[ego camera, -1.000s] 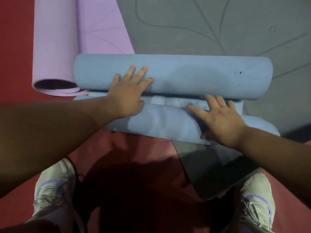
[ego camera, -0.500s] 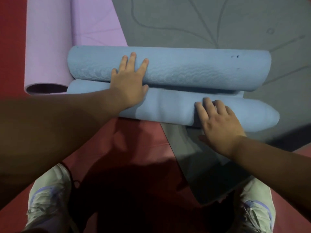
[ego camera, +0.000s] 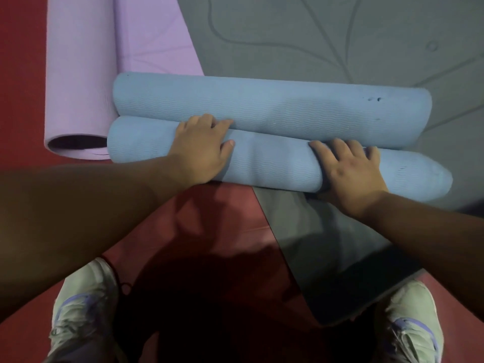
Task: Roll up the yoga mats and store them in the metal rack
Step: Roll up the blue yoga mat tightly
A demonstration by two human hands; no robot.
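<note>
A light blue yoga mat lies across the floor as two parallel rolls that touch along their length, a far roll (ego camera: pixel 262 106) and a near roll (ego camera: pixel 275 163). My left hand (ego camera: pixel 201 145) rests over the near roll left of centre, its fingertips at the seam between the rolls. My right hand (ego camera: pixel 351 171) curls over the near roll further right, thumb tucked at its underside. The near roll's right end is tapered and uneven. No metal rack is in view.
A purple mat (ego camera: pixel 78 74), partly rolled with its open end toward me, lies at the left. A grey mat (ego camera: pixel 314 35) spreads flat under and behind the blue one. My two pale shoes (ego camera: pixel 83 310) (ego camera: pixel 411 320) stand on the red floor (ego camera: pixel 209 226).
The near roll has rolled away from me until it meets the far roll, closing the flat strip between them. My left hand moved from the far roll onto the near roll.
</note>
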